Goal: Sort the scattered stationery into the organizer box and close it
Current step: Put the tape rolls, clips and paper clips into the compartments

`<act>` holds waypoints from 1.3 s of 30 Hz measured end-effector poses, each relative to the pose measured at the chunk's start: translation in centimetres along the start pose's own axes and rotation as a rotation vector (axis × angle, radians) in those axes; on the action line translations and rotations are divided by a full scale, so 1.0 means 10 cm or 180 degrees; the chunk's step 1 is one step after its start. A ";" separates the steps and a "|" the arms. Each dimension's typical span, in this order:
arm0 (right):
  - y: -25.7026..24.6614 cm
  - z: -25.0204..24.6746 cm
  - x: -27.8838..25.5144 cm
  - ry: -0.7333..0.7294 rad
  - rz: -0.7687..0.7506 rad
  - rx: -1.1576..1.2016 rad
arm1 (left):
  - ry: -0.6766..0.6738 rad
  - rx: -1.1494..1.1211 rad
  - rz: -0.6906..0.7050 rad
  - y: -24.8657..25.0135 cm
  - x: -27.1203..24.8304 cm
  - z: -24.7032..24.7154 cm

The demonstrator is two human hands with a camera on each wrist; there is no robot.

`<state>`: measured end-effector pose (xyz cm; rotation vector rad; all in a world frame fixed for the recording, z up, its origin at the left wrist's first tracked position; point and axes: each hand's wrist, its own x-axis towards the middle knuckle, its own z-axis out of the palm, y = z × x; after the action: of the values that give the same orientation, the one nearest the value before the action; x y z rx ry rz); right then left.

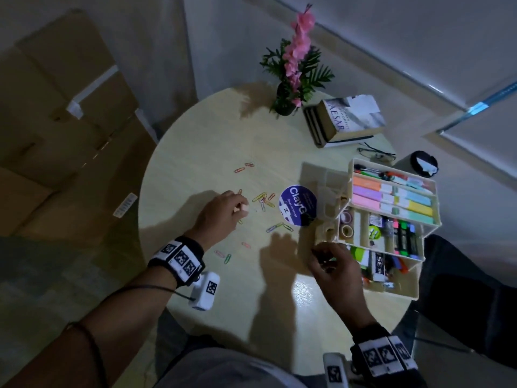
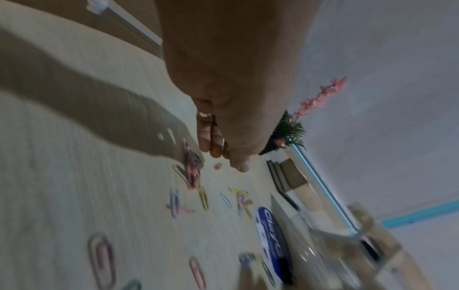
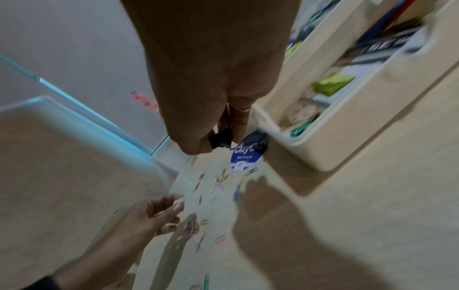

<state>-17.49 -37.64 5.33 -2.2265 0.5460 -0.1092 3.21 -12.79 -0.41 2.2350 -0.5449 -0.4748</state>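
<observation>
Several coloured paper clips lie scattered over the round pale table. My left hand hovers just above them with loosely curled fingers, and I see nothing held in it. The cream organizer box stands open at the right, its tiered trays filled with highlighters, markers and tape rolls. Just in front of its near left corner, my right hand pinches a small black binder clip between thumb and fingers.
A round blue ClayG disc lies between the clips and the box. A potted pink flower, stacked books and glasses sit at the back. Cardboard boxes stand left of the table.
</observation>
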 end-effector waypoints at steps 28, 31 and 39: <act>0.94 -0.74 -0.12 -0.1193 -0.0571 -0.0401 | -0.0453 0.0038 0.0830 2.28 -0.14 1.43; 1.05 -0.90 -0.21 -0.1124 -0.0645 -0.0369 | -0.0418 0.0243 0.0904 2.56 0.07 1.69; 1.49 -1.32 -0.34 -0.1091 -0.0619 -0.0413 | -0.0464 0.0856 0.0705 2.87 0.38 2.15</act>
<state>-29.13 -54.04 3.25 -2.3528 0.1528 0.2104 -10.83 -45.11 7.10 2.3661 -0.9709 -0.4739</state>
